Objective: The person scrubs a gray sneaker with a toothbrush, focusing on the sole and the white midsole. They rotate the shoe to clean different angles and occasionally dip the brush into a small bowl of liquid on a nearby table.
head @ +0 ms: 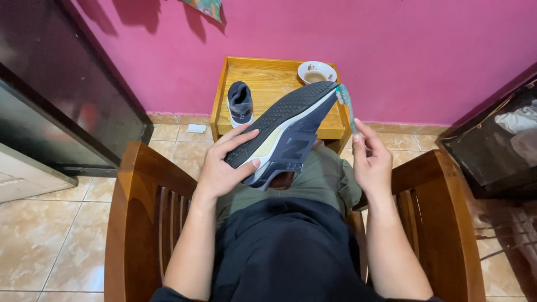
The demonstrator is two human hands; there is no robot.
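My left hand (226,162) grips the heel end of a dark blue sneaker (285,126), held sole-up over my lap with its toe pointing away toward the small table. My right hand (370,159) holds a teal toothbrush (347,106) upright by the handle. Its bristle head touches the toe edge of the sneaker's dark textured sole. A second matching sneaker (240,103) stands upright on the small wooden table (263,78) in front of me.
I sit in a wooden armchair with slatted arms (151,207) on a tiled floor. A small patterned bowl (316,71) with brown liquid sits at the table's back right. Dark cabinets (56,84) flank both sides; a pink wall is behind.
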